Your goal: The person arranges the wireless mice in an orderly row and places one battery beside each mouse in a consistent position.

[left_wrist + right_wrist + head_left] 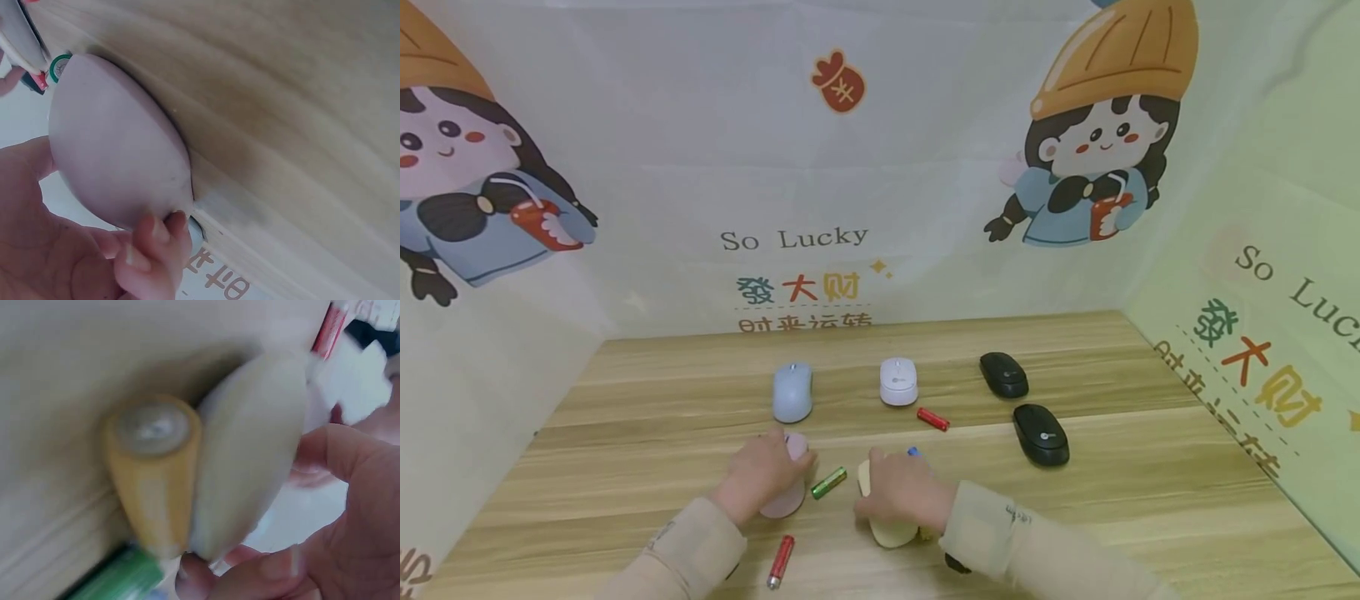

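Note:
My left hand [763, 471] grips a pink computer mouse [786, 497] on the wooden table. In the left wrist view, thumb and fingers hold opposite sides of the pink shell [119, 144]. A cream-yellow mouse [892, 534] is in my right hand [904, 492], partly hidden beneath it. Seen from the right wrist, that mouse stands close beside a yellow battery [153, 481], with a blurred green battery [119, 575] near it. Between the hands lies a green battery [829, 483]. Just beyond the right hand, a small blue end [913, 452] shows.
Farther back sit a light blue mouse [793, 392] and a white mouse [898, 382]. Two black mice, one at the back [1003, 375] and one nearer [1041, 435], lie to the right. One red battery [933, 419] is by the white mouse; another red battery [781, 562] lies in front.

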The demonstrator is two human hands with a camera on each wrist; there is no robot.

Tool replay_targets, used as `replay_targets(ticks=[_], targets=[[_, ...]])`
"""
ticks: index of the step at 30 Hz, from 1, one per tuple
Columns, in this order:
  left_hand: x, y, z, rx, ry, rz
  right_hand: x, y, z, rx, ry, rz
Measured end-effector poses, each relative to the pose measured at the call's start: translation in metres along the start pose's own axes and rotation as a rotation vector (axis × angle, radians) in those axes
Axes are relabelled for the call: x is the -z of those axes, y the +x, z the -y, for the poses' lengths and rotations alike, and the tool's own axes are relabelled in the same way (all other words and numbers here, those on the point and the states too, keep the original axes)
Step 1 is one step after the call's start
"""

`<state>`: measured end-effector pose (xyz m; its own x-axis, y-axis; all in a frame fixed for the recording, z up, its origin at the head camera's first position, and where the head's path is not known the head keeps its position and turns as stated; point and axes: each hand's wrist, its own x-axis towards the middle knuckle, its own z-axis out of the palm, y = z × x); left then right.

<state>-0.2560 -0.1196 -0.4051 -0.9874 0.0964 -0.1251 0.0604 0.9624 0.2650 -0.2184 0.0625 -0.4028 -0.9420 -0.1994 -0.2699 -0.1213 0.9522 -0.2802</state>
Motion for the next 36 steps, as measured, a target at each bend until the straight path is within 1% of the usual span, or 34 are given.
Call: replay_targets(ticks=[4, 6, 13, 16, 20, 29, 36], targets=[[-0.002, 0.001, 0.001, -0.010, -0.011, -0.016, 0.006, 0.015, -0.011, -0.049, 0.047, -0.044], [-0.003, 0.002, 0.001, -0.016, -0.011, -0.024, 0.009, 0.023, -0.017, -0.068, 0.053, -0.065], [-0.005, 0.002, 0.001, -0.010, 0.015, -0.034, 0.015, 0.044, -0.032, -0.115, -0.013, -0.130], [-0.007, 0.002, 0.000, -0.001, 0.028, -0.031, 0.016, 0.049, -0.035, -0.120, -0.010, -0.145], [-0.007, 0.002, -0.001, 0.004, 0.026, -0.036, 0.017, 0.052, -0.037, -0.116, -0.020, -0.147], [-0.008, 0.001, -0.001, -0.002, 0.023, -0.037, 0.018, 0.052, -0.038, -0.118, -0.093, -0.159], [-0.010, 0.002, -0.001, 0.003, 0.007, -0.045, 0.015, 0.048, -0.038, -0.090, -0.075, -0.166]])
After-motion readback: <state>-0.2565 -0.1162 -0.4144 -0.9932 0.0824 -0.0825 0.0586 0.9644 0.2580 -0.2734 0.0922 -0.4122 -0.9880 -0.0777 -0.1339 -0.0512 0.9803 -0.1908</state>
